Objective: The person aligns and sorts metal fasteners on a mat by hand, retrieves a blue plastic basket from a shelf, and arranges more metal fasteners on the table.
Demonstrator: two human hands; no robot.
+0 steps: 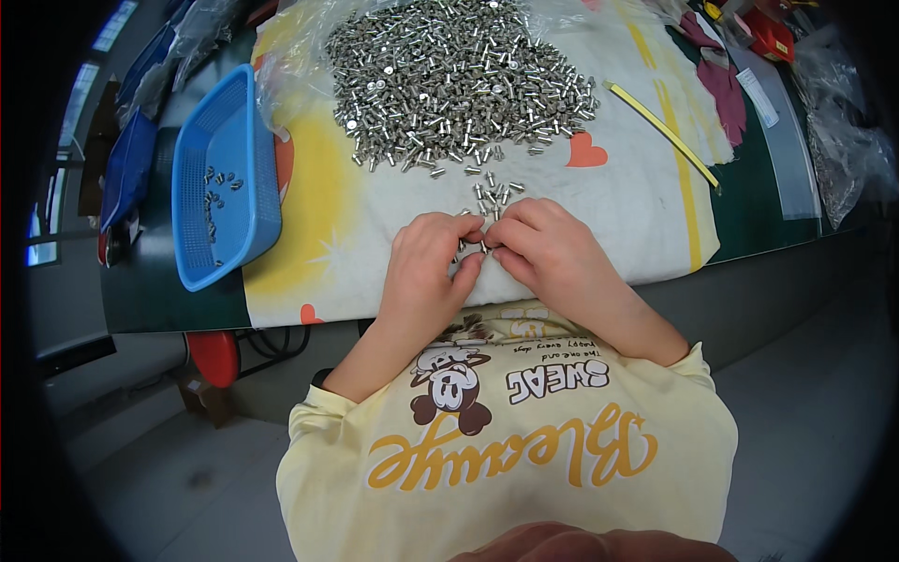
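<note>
Left hand and right hand curled together, fingertips meeting, pinching small metal screws between them. Just beyond the fingers, a loose few screws on the patterned cloth. Farther out, a big heap of screws. Off to the left, a blue basket with a few pieces inside.

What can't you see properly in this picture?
- Head view: what the left hand and right hand pinch; curled fingers hide it.
- Small metal parts in the blue basket: too tiny to identify.
- Red item at the top right: cut off by the rim.
</note>
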